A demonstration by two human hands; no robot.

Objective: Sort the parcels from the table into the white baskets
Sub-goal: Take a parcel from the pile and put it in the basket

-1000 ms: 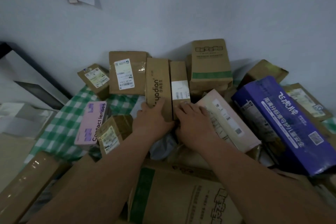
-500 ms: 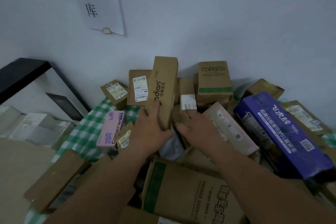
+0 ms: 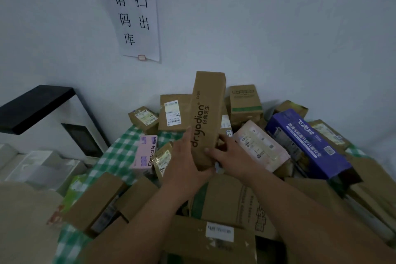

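A tall brown "dr.yadian" box (image 3: 207, 111) stands upright above the heap of parcels on the green checked table (image 3: 120, 154). My left hand (image 3: 186, 167) grips its lower end from the left and underneath. My right hand (image 3: 229, 154) holds the same end from the right, fingers on its front and side. Around it lie a pink "Contact lenses" box (image 3: 145, 154), a pale pink parcel (image 3: 261, 146), a long blue box (image 3: 308, 143) and several brown cartons with labels. No white basket is clearly visible.
A large carton with green print (image 3: 235, 203) and a labelled one (image 3: 214, 240) lie nearest me. A black-topped white cabinet (image 3: 36, 105) stands at the left, pale containers (image 3: 40, 167) below it. A paper notice (image 3: 135, 15) hangs on the wall.
The dr.yadian box has been lifted out of the row at the back and raised upright toward me; my right hand moved from the neighbouring parcel onto it. The view tilted upward.
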